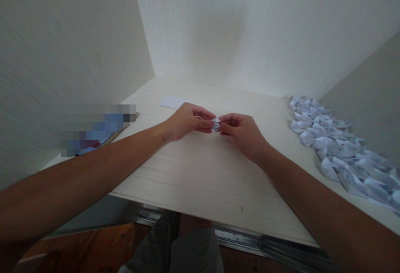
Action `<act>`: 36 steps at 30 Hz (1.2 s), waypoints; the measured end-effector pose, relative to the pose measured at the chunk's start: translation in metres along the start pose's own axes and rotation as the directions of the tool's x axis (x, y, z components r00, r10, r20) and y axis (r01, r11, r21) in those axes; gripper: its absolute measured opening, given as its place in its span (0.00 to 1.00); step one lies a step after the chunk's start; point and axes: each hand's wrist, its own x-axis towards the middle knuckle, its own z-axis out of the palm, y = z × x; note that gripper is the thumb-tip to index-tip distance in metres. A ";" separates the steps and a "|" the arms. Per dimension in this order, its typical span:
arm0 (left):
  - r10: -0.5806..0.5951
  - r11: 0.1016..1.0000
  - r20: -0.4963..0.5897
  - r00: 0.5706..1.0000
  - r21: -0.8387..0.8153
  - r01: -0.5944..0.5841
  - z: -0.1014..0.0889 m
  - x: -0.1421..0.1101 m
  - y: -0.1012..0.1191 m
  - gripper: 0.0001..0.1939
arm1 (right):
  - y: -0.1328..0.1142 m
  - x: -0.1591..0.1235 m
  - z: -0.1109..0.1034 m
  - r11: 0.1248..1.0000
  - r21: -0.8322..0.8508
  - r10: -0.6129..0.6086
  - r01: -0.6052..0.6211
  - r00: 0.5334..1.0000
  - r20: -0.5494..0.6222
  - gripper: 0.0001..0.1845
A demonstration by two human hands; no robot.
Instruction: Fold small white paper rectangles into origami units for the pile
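A small folded white paper piece (216, 124) is pinched between my two hands above the middle of the desk. My left hand (189, 121) has its thumb and fingers closed on the paper's left side. From the other side, my right hand (242, 131) grips the right edge with thumb and fingertips. Parts of the paper are covered by the fingers, so its full shape cannot be made out. Behind my left hand a flat white sheet of paper (173, 101) lies on the desk, partly hidden by that hand.
Along the right side of the pale desk (200, 181) lies a long pile of folded white paper pieces (331, 135). A blurred-out blue object (104, 133) rests by the left wall. Pale panels (218, 27) enclose the desk at the back and sides.
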 end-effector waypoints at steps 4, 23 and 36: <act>0.043 0.997 -0.003 0.999 0.059 -0.042 0.003 -0.001 0.000 0.18 | 0.002 0.000 0.001 0.996 -0.074 -0.041 0.039 0.999 -0.028 0.19; -0.040 0.999 0.008 0.999 0.011 0.040 -0.001 0.000 -0.001 0.15 | 0.000 0.000 0.002 0.999 -0.035 0.018 -0.018 0.999 -0.026 0.21; 0.124 0.972 -0.120 0.985 0.215 -0.096 0.016 -0.003 -0.001 0.14 | 0.005 -0.001 0.004 0.991 -0.106 -0.088 0.079 0.993 -0.079 0.22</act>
